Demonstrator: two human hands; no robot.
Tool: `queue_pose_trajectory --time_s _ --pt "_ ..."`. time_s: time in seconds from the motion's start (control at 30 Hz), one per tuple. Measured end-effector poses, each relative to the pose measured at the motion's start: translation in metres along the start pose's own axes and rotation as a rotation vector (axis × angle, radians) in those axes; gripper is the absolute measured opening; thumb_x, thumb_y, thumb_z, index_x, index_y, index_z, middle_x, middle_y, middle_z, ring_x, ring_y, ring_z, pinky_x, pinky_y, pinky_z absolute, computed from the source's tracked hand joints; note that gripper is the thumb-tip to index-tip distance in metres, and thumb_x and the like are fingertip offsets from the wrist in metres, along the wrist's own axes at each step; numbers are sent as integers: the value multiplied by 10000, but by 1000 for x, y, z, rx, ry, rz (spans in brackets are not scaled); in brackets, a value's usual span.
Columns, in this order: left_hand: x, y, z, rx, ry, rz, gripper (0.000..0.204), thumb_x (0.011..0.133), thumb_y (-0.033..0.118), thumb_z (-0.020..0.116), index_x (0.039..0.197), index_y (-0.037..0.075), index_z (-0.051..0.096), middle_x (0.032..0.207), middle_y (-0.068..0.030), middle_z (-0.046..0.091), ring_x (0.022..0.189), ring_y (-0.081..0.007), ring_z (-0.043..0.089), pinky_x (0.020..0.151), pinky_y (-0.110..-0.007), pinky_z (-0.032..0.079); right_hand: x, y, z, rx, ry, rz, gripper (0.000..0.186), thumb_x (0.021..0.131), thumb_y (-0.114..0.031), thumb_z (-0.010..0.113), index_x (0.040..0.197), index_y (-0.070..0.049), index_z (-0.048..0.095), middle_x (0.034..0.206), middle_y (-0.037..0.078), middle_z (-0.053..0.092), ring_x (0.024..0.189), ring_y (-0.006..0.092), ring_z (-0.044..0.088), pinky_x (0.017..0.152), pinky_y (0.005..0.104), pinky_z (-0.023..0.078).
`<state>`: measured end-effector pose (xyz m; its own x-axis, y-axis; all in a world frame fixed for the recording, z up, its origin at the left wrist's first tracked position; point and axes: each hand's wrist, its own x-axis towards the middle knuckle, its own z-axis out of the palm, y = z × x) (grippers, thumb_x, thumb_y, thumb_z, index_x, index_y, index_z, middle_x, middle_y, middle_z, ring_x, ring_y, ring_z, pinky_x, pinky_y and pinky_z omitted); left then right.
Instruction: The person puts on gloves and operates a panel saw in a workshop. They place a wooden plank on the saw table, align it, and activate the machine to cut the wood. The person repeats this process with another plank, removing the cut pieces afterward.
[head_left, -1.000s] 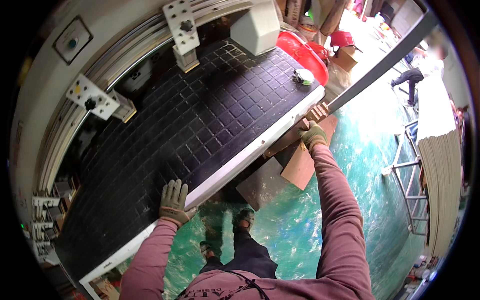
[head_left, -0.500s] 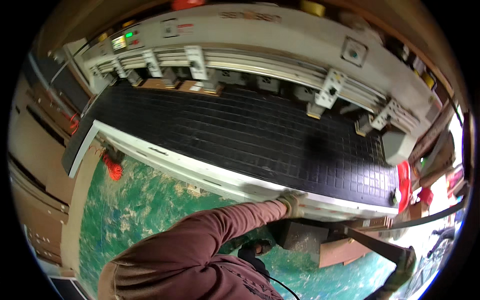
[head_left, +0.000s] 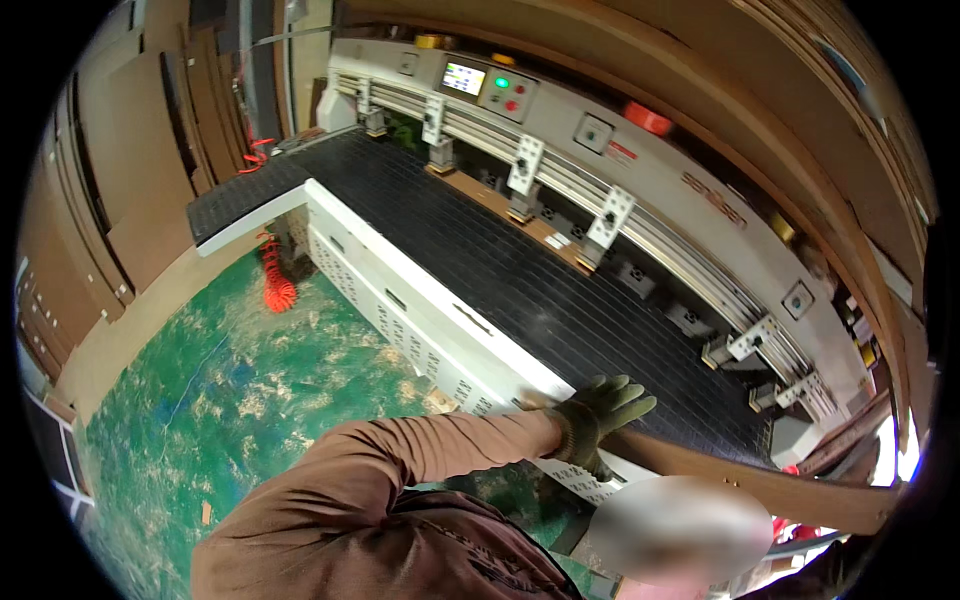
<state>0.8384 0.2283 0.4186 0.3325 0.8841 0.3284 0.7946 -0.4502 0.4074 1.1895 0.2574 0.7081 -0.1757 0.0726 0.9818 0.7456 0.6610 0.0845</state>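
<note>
My left hand (head_left: 600,412), in a green-grey work glove, reaches over the white front edge (head_left: 400,262) of a long machine. Its fingers are stretched out above the black ribbed bed (head_left: 480,270), with the thumb pointing down outside the edge. Right beside it is the near end of a long brown board (head_left: 760,487), which slants across the bed's right part and runs off to the right. Whether the hand touches the board I cannot tell. My right hand does not show. A blurred patch hides what lies below the board.
Drilling heads (head_left: 525,165) line the machine's rail, above another brown strip (head_left: 485,203). A lit screen (head_left: 463,78) sits on its panel. A coiled red hose (head_left: 278,290) hangs over the dusty green floor (head_left: 200,400). Tall boards (head_left: 140,150) lean at the left.
My view has swung to the right. The brown board has risen to the bed's level. My left hand has spread over the edge; my right hand has left the view.
</note>
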Motion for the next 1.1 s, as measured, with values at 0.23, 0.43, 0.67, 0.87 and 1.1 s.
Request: queue_pose_trajectory --time_s 0.23,0.43,0.67,0.87,1.1 --pt "-147 -83 -89 220 190 -364 833 800 445 851 1494 105 540 1125 -141 718 1056 -357 695 975 -511 515 -142 110 139 907 133 1002 568 918 -330 753 1376 -11 650 1079 80 710 888 238 673 786 366 572" --pt "-232 -124 -133 372 -306 -738 466 856 373 733 1268 158 695 1124 -106 720 1036 -307 711 955 -472 530 -408 -12 292 1119 -85 1754 412 953 -382 753 1179 -41 702 1051 92 703 942 219 679 882 385 587" --pt "-295 -202 -173 556 -114 -863 271 834 239 691 1088 158 738 859 -122 728 856 -369 717 834 -517 536 -417 -175 442 1170 -384 1906 277 947 -202 801 1181 -67 739 999 -6 706 878 162 668 804 304 562" --pt "-287 -285 -201 629 -198 -986 353 792 251 713 1134 165 739 925 -143 728 890 -393 700 887 -528 512 -424 -221 570 1082 -610 1704 212 924 -154 840 1102 -66 764 962 -30 727 895 115 657 811 299 560" --pt "-262 -399 -216 508 -269 -969 526 760 345 799 1255 182 722 1088 -129 737 1079 -364 679 1039 -496 474 -450 -227 643 840 -756 1409 177 950 -199 809 1031 -64 728 923 -8 712 857 129 658 797 305 551"
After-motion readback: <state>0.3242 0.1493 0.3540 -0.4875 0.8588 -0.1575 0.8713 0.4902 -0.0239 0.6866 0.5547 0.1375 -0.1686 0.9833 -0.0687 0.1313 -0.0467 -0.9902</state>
